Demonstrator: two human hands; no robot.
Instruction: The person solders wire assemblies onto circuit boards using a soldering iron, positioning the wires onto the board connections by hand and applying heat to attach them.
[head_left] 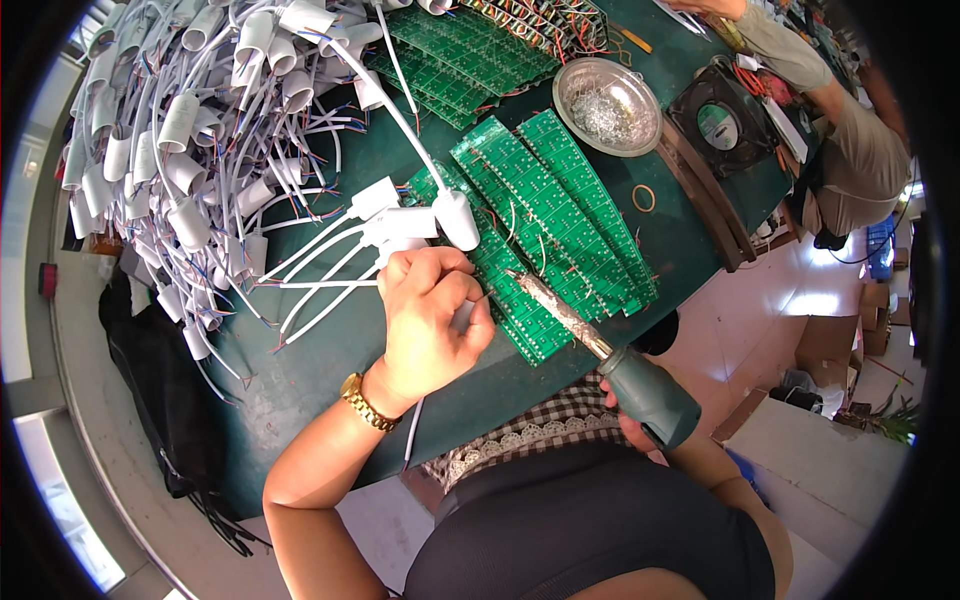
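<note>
One soldering iron (600,345) tip beside left hand (432,320).

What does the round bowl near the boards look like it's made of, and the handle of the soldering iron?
The bowl looks like bare metal: silvery and shiny, with bright glints on its rim. The soldering iron handle, in the right hand, looks like dull green plastic or rubber, matte with a soft sheen; which one is unclear.
</note>
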